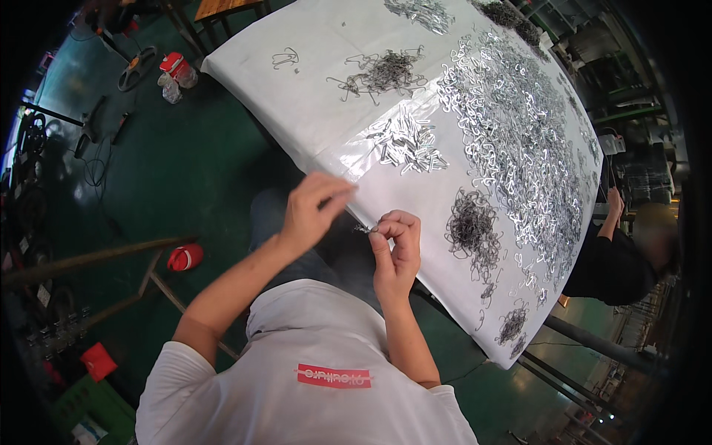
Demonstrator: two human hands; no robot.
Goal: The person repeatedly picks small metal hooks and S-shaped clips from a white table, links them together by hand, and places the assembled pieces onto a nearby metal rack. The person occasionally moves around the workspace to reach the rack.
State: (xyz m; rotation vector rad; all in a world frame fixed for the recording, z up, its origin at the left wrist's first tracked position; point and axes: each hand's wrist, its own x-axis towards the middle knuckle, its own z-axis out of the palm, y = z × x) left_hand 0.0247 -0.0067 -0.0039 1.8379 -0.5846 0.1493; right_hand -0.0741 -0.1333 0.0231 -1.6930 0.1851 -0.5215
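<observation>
My right hand (397, 248) is at the near edge of the white-covered table, thumb and fingertips closed on a small cluster of shiny metal pieces (363, 228). Their exact shape is too small to make out. To its left, my left hand (313, 211) hovers beside the table edge, apart from the right. Its thumb and forefinger curve toward each other in a loop, tips slightly blurred; whatever they pinch, if anything, does not show. Nearest on the tabletop lies a pile of shiny elongated metal pieces (408, 141). Dark wire hooks (472, 226) lie heaped to the right.
A broad spread of shiny metal pieces (519, 133) covers the table's right side. More dark wire hooks (389, 72) lie farther back on the white cover (297, 111). Another person (619, 252) is at the right edge. On the green floor stands a red container (176, 65).
</observation>
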